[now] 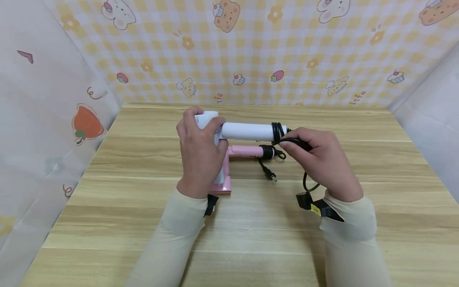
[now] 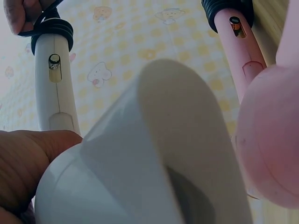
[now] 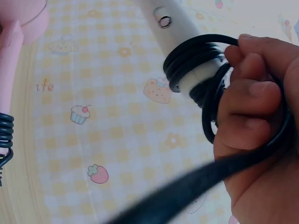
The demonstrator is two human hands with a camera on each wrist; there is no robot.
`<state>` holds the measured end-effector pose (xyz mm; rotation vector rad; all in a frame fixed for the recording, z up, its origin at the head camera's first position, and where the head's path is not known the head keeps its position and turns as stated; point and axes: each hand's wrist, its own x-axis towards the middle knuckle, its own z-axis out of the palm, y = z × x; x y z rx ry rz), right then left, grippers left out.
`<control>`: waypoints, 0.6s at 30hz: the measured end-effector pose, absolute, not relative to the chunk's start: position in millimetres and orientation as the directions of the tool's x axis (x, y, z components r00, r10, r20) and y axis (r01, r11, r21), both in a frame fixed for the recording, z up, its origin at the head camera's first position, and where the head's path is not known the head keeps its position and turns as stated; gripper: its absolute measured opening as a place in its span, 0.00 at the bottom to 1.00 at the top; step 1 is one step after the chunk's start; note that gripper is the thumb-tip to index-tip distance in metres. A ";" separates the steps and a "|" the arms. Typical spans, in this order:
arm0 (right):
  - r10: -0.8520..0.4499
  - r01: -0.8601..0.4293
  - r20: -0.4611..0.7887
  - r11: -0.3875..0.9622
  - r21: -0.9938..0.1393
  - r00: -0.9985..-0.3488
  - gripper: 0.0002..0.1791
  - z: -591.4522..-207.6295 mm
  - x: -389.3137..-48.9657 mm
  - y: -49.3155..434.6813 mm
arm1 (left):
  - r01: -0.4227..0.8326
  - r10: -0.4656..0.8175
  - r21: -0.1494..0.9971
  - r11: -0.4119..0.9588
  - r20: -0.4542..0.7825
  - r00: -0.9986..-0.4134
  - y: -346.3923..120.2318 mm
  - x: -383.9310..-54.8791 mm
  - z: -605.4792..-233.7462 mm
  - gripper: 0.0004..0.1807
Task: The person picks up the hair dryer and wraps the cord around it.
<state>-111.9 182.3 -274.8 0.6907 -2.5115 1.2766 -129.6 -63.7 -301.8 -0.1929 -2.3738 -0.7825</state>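
Note:
My left hand (image 1: pixel 199 155) grips a white hair dryer (image 1: pixel 247 131) by its head, its handle pointing right above the table. Several loops of black cord (image 1: pixel 277 131) are wound around the end of that handle. At the handle's end, my right hand (image 1: pixel 324 163) pinches the cord between thumb and fingers. In the right wrist view, more of the cord (image 3: pixel 187 186) passes through the curled fingers and trails away. The left wrist view shows the white nozzle (image 2: pixel 135 154) close up, with the left thumb beside it.
A pink hair dryer (image 1: pixel 247 151) lies on the wooden table (image 1: pixel 125 223) just in front of the white one. Its black cord (image 1: pixel 266 152) is coiled around its handle, and the plug (image 1: pixel 269 173) lies loose. A patterned cloth (image 1: pixel 251 59) hangs behind the table.

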 end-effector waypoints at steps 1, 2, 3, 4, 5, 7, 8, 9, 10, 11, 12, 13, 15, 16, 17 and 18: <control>-0.295 -0.516 0.424 0.509 -0.689 -0.856 0.03 -275.2 -112.2 181.5 | 0.320 -0.050 0.481 0.816 0.611 -0.790 -64.1 -129.4 -301.5 0.19; -0.285 -0.516 0.431 0.509 -0.689 -0.856 0.03 -275.6 -112.5 180.8 | 0.325 -0.046 0.475 0.818 0.617 -0.786 -64.4 -129.2 -301.4 0.19; -0.275 -0.515 0.436 0.508 -0.690 -0.857 0.03 -275.9 -112.8 180.2 | 0.329 -0.041 0.467 0.821 0.623 -0.781 -64.7 -129.2 -301.3 0.19; -0.267 -0.513 0.440 0.508 -0.692 -0.858 0.03 -276.1 -113.0 179.6 | 0.333 -0.036 0.460 0.823 0.627 -0.778 -65.0 -129.2 -301.2 0.19; -0.258 -0.509 0.441 0.509 -0.694 -0.860 0.03 -276.3 -113.0 179.2 | 0.337 -0.030 0.454 0.825 0.631 -0.775 -65.2 -129.3 -301.0 0.18; -0.241 -0.501 0.443 0.512 -0.697 -0.863 0.04 -276.8 -113.2 178.7 | 0.345 -0.019 0.443 0.828 0.636 -0.772 -65.5 -129.7 -301.0 0.18; -0.235 -0.498 0.443 0.513 -0.699 -0.865 0.04 -277.0 -113.2 178.6 | 0.347 -0.015 0.439 0.829 0.637 -0.771 -65.5 -129.8 -301.2 0.18; -0.233 -0.497 0.444 0.517 -0.697 -0.865 0.04 -277.1 -113.2 178.5 | 0.348 -0.011 0.436 0.830 0.637 -0.771 -65.5 -129.9 -301.1 0.18; -0.233 -0.496 0.443 0.521 -0.695 -0.866 0.04 -277.3 -113.1 178.5 | 0.349 -0.008 0.434 0.831 0.637 -0.771 -65.5 -129.9 -300.9 0.18; -0.234 -0.497 0.444 0.524 -0.692 -0.865 0.03 -277.3 -113.3 178.5 | 0.350 -0.005 0.430 0.832 0.637 -0.771 -65.5 -130.0 -300.8 0.18; -0.236 -0.497 0.444 0.527 -0.689 -0.865 0.03 -277.3 -113.3 178.5 | 0.350 -0.004 0.428 0.833 0.638 -0.770 -65.6 -129.9 -300.8 0.18; -0.239 -0.497 0.441 0.530 -0.687 -0.865 0.03 -277.3 -113.3 178.4 | 0.351 -0.002 0.426 0.834 0.639 -0.769 -65.7 -129.9 -300.7 0.18; -0.246 -0.499 0.439 0.534 -0.682 -0.864 0.03 -277.1 -113.5 178.4 | 0.353 0.000 0.423 0.834 0.640 -0.768 -66.0 -129.9 -300.7 0.18; -0.248 -0.499 0.438 0.535 -0.681 -0.864 0.03 -276.9 -113.7 178.5 | 0.354 0.002 0.421 0.835 0.641 -0.767 -66.3 -129.9 -300.9 0.18; -0.248 -0.500 0.439 0.539 -0.678 -0.864 0.03 -276.7 -113.9 178.5 | 0.356 0.004 0.419 0.835 0.642 -0.766 -66.4 -130.0 -301.0 0.18; -0.244 -0.496 0.438 0.543 -0.677 -0.865 0.03 -276.6 -114.1 178.7 | 0.358 0.007 0.418 0.835 0.644 -0.765 -66.6 -130.0 -300.9 0.18</control>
